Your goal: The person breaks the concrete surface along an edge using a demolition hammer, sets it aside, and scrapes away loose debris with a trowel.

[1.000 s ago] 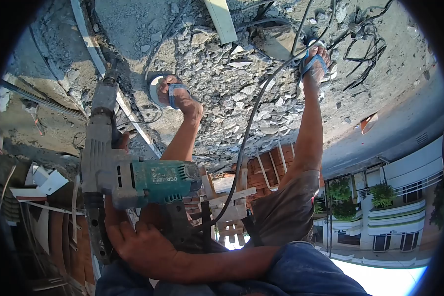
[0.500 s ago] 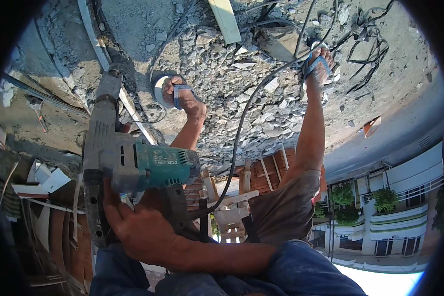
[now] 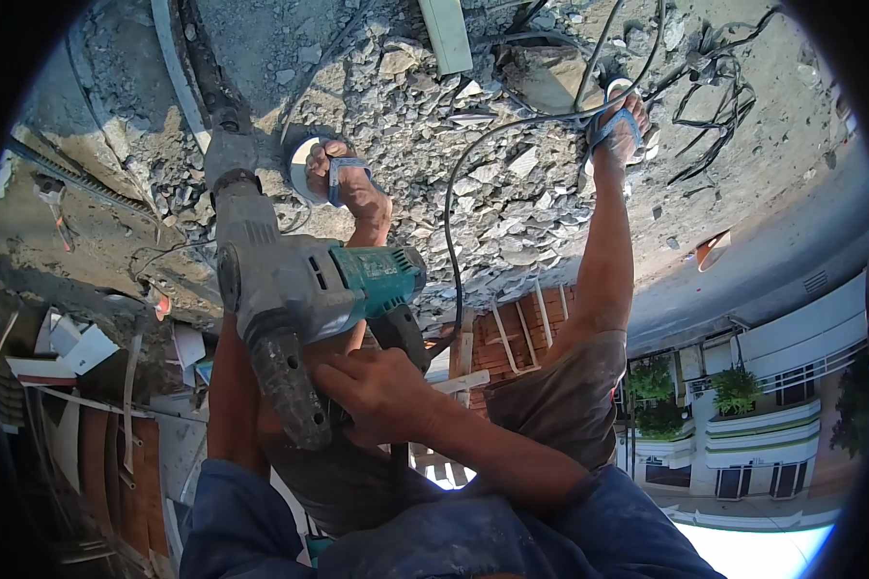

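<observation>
A demolition hammer (image 3: pixel 290 275) with a grey body, a teal motor housing and black grips slants across the left-centre of the head view. Its chuck end (image 3: pixel 230 135) points toward the rubble; the chisel tip is hard to make out. My right hand (image 3: pixel 386 391) is closed with curled fingers at the black rear grip (image 3: pixel 294 386), below the motor housing. My left forearm (image 3: pixel 234 405) rises behind the hammer, which hides that hand. A black power cord (image 3: pixel 452 232) runs from the tool over the broken ground.
Broken concrete rubble (image 3: pixel 502 207) lies around my sandalled left foot (image 3: pixel 348 183) and right foot (image 3: pixel 616 130). Near them are a pale board (image 3: pixel 444 34), tangled black wires (image 3: pixel 729 116), a ribbed bar (image 3: pixel 82 179), and wooden scraps (image 3: pixel 126 482).
The hammer has shifted right and tilted, its grip end swinging right. My right hand has moved right and up along with it. My left forearm has come into view behind the tool.
</observation>
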{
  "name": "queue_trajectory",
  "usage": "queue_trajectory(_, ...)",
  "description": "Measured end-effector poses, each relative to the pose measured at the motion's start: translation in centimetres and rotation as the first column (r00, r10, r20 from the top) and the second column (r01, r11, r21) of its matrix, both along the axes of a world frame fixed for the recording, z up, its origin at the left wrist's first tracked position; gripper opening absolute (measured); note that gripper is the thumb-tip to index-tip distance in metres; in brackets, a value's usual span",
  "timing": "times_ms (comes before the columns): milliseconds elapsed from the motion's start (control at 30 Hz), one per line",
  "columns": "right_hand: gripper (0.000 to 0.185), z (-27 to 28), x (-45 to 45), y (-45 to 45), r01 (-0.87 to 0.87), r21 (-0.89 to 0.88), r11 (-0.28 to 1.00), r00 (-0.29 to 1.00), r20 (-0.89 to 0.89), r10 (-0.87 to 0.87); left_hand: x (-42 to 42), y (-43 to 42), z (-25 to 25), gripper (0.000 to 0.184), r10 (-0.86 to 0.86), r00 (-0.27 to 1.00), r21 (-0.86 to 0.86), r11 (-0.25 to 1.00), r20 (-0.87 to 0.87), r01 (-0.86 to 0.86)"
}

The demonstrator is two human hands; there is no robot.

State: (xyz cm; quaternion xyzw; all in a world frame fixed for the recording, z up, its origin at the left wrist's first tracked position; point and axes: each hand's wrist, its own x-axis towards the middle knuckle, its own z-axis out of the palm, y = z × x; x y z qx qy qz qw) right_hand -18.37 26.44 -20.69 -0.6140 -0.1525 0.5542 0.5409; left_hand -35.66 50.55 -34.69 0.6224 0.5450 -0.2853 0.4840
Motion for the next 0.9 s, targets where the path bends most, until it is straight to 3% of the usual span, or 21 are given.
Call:
queue_trajectory(167,0.051,-3.4,-2.9,-3.6,0.034,0.030,0.999,0.997,0.074,-0.036,-4.8,-0.7,-3.9,0.038,0.036,0.999,0.049,0.998,-0.038,-0.034)
queue_trajectory(233,0.052,-4.9,-4.0,-4.9,-0.079,0.011,0.997,0.987,0.140,0.077,-5.9,-0.9,-5.2,0.039,0.037,0.998,0.064,0.997,-0.049,-0.034)
queue_trajectory(367,0.049,-6.4,-4.8,-6.0,-0.051,-0.021,0.998,0.982,0.182,0.054,-6.7,-0.8,-7.1,0.040,0.052,0.996,0.057,0.997,-0.078,-0.047)
queue_trajectory(433,0.050,-6.8,-4.1,-6.2,-0.031,-0.043,0.999,0.977,0.209,0.039,-6.6,-1.0,-8.1,0.037,0.093,0.996,0.072,0.993,0.014,-0.094)
queue_trajectory(500,0.052,-7.0,-2.9,-6.4,-0.036,-0.062,0.997,0.969,0.240,0.050,-5.4,-1.8,-8.0,0.034,0.040,0.993,0.144,0.988,0.109,-0.056)
queue_trajectory(567,0.053,-7.2,-2.4,-6.6,-0.059,-0.064,0.996,0.970,0.233,0.072,-3.0,-1.5,-7.4,0.029,-0.089,0.980,0.059,0.995,0.178,0.080)
queue_trajectory(667,0.054,-6.4,-1.9,-6.2,-0.057,-0.094,0.994,0.979,0.190,0.074,1.0,-1.9,-4.7,0.028,-0.111,0.983,0.040,0.993,0.146,0.107)
queue_trajectory(800,0.054,-3.6,1.6,-3.5,0.033,-0.106,0.994,0.999,0.009,-0.032,3.2,-0.8,-2.3,0.026,-0.065,0.987,-0.017,0.998,0.146,0.068)
queue_trajectory(867,0.053,-1.7,4.3,-0.6,0.233,-0.086,0.969,0.970,-0.050,-0.237,3.6,-0.1,-0.6,0.025,-0.016,0.986,-0.043,0.999,0.165,0.023)
queue_trajectory(900,0.053,-0.7,6.3,0.5,0.226,-0.090,0.970,0.972,-0.049,-0.231,3.8,0.1,0.3,0.024,0.011,0.984,-0.058,0.998,0.176,-0.001)
